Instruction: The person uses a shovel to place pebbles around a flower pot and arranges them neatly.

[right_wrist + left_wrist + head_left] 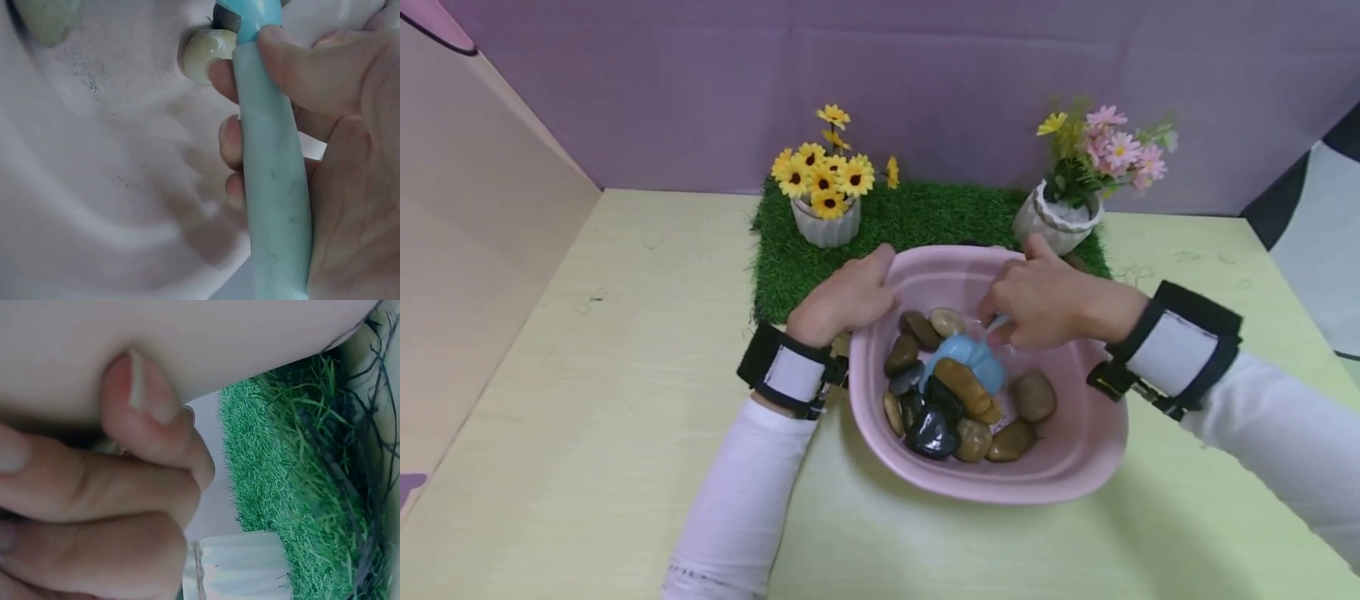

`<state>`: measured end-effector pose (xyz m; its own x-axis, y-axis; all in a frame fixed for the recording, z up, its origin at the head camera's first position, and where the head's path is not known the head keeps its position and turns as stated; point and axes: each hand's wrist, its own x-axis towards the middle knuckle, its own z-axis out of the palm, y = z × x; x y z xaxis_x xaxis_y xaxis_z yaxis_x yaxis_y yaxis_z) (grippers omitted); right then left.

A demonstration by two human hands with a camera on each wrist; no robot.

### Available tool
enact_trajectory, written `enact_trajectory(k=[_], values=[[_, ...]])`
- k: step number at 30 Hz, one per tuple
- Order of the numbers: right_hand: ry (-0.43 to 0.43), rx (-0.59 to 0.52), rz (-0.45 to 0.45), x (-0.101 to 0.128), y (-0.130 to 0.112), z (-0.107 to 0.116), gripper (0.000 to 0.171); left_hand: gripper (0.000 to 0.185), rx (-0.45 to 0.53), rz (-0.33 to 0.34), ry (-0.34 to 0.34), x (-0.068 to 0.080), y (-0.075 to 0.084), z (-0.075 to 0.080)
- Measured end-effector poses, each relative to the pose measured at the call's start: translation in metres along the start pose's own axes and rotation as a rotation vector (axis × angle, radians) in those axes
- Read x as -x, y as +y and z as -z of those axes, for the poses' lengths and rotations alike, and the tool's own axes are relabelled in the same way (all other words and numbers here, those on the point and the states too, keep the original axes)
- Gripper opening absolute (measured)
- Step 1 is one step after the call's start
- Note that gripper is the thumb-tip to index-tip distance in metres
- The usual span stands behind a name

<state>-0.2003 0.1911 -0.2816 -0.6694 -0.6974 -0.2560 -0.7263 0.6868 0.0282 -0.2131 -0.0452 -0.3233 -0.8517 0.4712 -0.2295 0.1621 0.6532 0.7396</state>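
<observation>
Head view: scoop among stones in the pink basin

I see a pale blue scoop (967,360) lying inside the pink basin (1060,467), half buried among smooth brown and black stones (970,392). My right hand (1037,304) has its fingers curled tight round the scoop's handle (272,187) — thumb pressed on top. My left hand (846,296) grips the basin's left rim, fingers folded closed.

Stones (958,392) in basin (1060,467), grass mat (925,221) with two pots behind

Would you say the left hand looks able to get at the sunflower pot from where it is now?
Probably yes. The left hand grips the basin rim, and the sunflower pot stands just beyond it on the grass mat with nothing between; it would have to let go first.
</observation>
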Motion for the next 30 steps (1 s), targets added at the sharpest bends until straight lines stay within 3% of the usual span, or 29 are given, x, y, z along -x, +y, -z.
enact_trajectory(k=[17,22,30], values=[[-0.06,-0.056,0.014,0.006,0.019,0.003,0.012,0.034,0.003,-0.007,-0.005,-0.002,0.002,0.0],[-0.127,-0.13,0.011,0.01,0.021,0.003,0.009,0.038,-0.001,-0.007,-0.005,-0.002,0.002,0.001],[-0.141,-0.13,0.036,0.012,0.016,0.001,0.006,0.031,0.001,-0.003,-0.005,-0.001,0.001,0.001]])
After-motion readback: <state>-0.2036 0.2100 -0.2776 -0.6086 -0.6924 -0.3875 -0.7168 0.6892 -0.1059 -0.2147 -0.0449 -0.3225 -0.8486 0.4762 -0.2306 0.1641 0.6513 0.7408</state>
